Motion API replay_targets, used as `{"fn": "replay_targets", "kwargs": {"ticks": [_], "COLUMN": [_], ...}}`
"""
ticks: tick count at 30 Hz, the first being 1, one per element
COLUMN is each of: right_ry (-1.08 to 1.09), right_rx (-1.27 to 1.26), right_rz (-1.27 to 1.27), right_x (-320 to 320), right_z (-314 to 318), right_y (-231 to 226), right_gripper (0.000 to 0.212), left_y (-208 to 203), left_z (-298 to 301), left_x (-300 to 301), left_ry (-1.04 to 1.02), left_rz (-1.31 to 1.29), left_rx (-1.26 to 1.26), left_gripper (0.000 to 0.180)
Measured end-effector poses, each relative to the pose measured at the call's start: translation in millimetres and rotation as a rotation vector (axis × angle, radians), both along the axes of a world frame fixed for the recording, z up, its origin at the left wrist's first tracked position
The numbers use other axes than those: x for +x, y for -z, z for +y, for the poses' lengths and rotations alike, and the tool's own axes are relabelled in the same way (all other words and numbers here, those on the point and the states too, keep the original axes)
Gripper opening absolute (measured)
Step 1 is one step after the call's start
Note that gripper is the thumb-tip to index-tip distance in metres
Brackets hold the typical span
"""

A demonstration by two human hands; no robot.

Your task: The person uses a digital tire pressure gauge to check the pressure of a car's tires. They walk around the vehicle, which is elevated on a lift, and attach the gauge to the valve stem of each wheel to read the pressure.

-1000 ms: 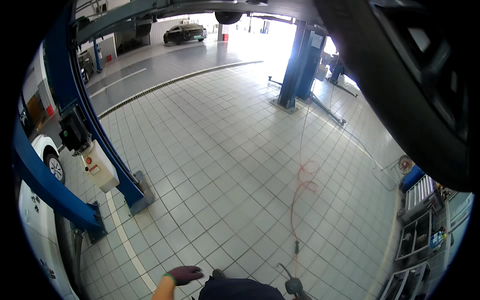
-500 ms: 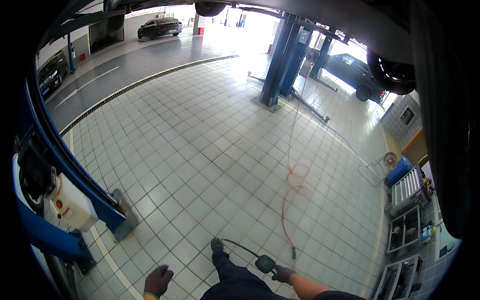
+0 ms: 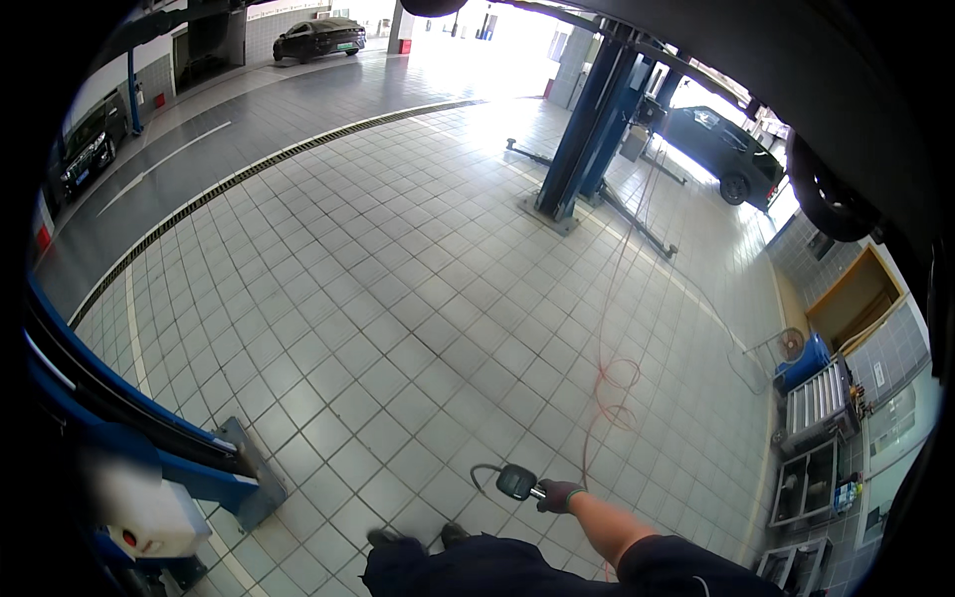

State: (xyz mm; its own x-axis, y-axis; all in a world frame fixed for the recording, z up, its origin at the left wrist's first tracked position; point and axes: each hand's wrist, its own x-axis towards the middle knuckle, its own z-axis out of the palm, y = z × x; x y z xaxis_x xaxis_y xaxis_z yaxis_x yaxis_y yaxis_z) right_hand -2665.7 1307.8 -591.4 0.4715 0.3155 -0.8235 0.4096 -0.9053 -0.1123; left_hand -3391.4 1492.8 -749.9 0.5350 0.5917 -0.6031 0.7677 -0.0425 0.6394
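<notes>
My right hand (image 3: pixel 560 496), in a dark glove, is closed around the metal handle of a tire inflator (image 3: pixel 516 482). The inflator has a dark, boxy gauge head and a short black hose (image 3: pixel 477 476) that curls out to its left. It is held above the tiled floor, in front of my body. A thin red air hose (image 3: pixel 585 448) runs over the floor and passes behind my right hand; where it joins the inflator is hidden. My left hand is out of the picture.
A blue lift post (image 3: pixel 249 478) with a white control box (image 3: pixel 159 517) stands close on my left. Another blue post (image 3: pixel 587 129) is ahead. A raised vehicle (image 3: pixel 856 90) hangs overhead. Along the right stand a tool cart (image 3: pixel 818 398), metal racks (image 3: pixel 802 468) and a blue barrel (image 3: pixel 804 360).
My left hand has dropped out of view. My right hand has raised the inflator up and slightly left, and its short hose now curls. The view has shifted, and my feet have moved.
</notes>
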Motion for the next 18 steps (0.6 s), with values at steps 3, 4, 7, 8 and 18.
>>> {"fn": "replay_targets", "kwargs": {"ticks": [3, 4, 7, 8, 18], "right_ry": [0.037, 0.061, 0.136, 0.155, 0.332], "right_rx": [0.009, 0.011, 0.02, 0.041, 0.1], "right_rz": [-0.008, -0.004, -0.025, -0.011, 0.047], "right_x": [31.4, 35.9, 27.8, 29.4, 20.1], "right_z": [73.8, 99.9, 154.8, 180.1, 364.9], "right_y": [-8.0, -13.7, -0.3, 2.1, 13.6], "right_gripper": [0.069, 0.07, 0.072, 0.076, 0.087], "left_y": [14.2, 20.8, 35.1, 30.0, -64.0], "left_z": [47.7, 78.1, 173.8, 204.3, 633.5], "left_x": [68.8, 96.4, 137.0, 151.7, 229.7], "left_ry": [0.075, 0.244, 0.244, 0.167, 0.014], "left_rz": [0.147, 0.177, 0.135, 0.104, 0.145], "left_rx": [-0.094, -0.069, -0.17, -0.185, 0.308], "left_gripper": [0.046, 0.054, 0.058, 0.052, 0.05]}}
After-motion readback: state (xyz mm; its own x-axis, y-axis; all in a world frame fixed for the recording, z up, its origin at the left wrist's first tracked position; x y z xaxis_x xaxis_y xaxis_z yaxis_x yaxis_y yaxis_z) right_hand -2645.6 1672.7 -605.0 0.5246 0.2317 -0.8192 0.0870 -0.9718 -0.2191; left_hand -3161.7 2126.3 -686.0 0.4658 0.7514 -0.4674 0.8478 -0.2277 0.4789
